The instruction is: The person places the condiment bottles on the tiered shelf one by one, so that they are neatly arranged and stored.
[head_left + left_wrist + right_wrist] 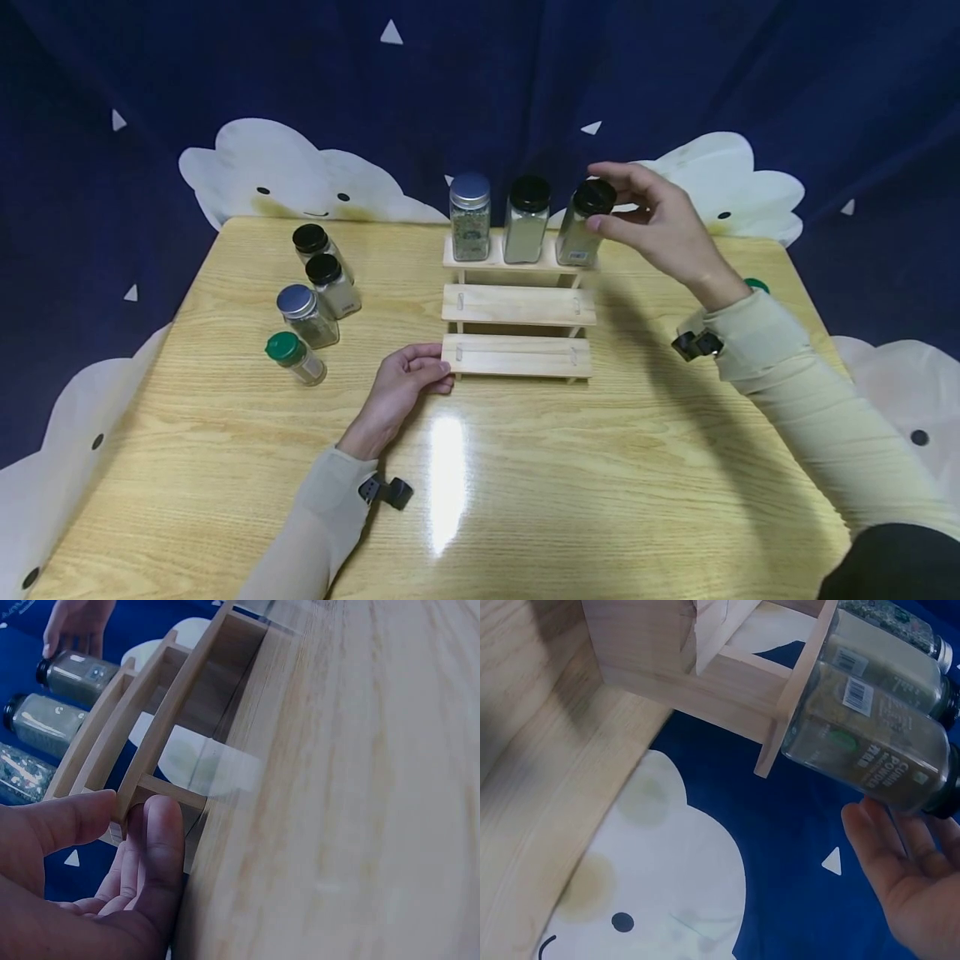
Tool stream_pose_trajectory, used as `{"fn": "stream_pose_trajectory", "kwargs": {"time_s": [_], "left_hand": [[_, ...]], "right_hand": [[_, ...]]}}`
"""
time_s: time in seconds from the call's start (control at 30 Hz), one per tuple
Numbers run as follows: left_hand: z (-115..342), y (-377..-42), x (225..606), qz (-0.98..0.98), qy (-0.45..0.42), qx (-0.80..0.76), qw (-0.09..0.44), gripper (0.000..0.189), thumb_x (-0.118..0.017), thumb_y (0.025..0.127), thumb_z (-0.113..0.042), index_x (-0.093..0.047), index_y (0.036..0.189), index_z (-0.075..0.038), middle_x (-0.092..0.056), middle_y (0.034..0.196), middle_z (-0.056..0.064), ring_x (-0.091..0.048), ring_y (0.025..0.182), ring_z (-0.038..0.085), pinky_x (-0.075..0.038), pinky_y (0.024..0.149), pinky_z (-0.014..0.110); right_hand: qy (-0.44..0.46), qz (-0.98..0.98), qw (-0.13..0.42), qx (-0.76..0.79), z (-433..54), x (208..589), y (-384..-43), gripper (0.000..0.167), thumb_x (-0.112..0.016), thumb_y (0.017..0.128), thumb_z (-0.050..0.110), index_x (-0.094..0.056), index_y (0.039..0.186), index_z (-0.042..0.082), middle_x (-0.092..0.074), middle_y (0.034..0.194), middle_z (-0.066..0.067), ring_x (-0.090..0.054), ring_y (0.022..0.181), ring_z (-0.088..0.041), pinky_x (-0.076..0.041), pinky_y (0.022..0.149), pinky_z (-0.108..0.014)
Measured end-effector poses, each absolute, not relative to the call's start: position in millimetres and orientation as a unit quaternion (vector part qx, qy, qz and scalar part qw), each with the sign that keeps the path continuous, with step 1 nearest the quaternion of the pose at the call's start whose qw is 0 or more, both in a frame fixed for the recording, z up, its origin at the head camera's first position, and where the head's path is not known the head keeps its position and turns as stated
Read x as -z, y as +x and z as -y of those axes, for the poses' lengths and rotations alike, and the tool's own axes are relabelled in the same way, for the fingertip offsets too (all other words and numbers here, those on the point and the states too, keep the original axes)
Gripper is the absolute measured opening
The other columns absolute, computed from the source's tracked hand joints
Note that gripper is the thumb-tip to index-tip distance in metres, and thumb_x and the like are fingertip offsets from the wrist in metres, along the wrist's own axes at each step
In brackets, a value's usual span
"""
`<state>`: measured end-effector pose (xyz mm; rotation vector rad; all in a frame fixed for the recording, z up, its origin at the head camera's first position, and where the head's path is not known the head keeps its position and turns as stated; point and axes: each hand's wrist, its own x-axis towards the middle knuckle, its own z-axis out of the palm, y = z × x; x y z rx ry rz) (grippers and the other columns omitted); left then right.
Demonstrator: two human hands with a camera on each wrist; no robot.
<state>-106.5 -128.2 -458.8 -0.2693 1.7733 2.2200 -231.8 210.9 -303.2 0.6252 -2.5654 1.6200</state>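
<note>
My left hand pinches the left end of the lowest tier of a three-step wooden rack between thumb and fingers. On the rack's top tier, my right hand holds a black-lidded spice jar near its lid, thumb in front and index finger behind. In the right wrist view this cumin powder jar has its base at the tier's outer end. Beside it stand another black-lidded jar and a blue-grey-lidded herb jar. The right thumb is hidden in the right wrist view.
On the wooden table, left of the rack, stand several jars: two black-lidded, a blue-lidded jar and a small green-lidded jar. Another green lid shows behind the right wrist. A dark blue curtain hangs behind the table.
</note>
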Motion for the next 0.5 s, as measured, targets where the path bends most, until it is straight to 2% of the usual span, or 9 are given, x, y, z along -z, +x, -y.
{"fn": "stream_pose_trajectory", "kwargs": {"time_s": [0.3,0.5], "left_hand": [[128.0,-105.6,459.2,-0.613,-0.091,-0.771,0.144,0.037,-0.061,0.105,0.013,-0.05,0.139,0.02,-0.072,0.097,0.013,-0.074,0.081,0.015,-0.068,0.082,0.026],[127.7,-105.5,458.0,-0.611,-0.092,-0.773,0.145,0.037,-0.059,0.105,0.013,-0.049,0.14,0.021,-0.072,0.098,0.013,-0.074,0.08,0.015,-0.068,0.081,0.025]], "right_hand": [[0.189,0.826,0.042,-0.529,-229.2,299.5,-220.2,0.053,-0.079,0.101,0.01,-0.064,0.152,0.015,-0.069,0.136,-0.006,-0.065,0.123,-0.021,-0.056,0.097,-0.022],[0.183,0.833,0.045,-0.52,-248.4,296.8,-207.9,0.055,-0.078,0.102,0.01,-0.062,0.154,0.017,-0.067,0.142,-0.007,-0.064,0.126,-0.019,-0.056,0.099,-0.019]]}}
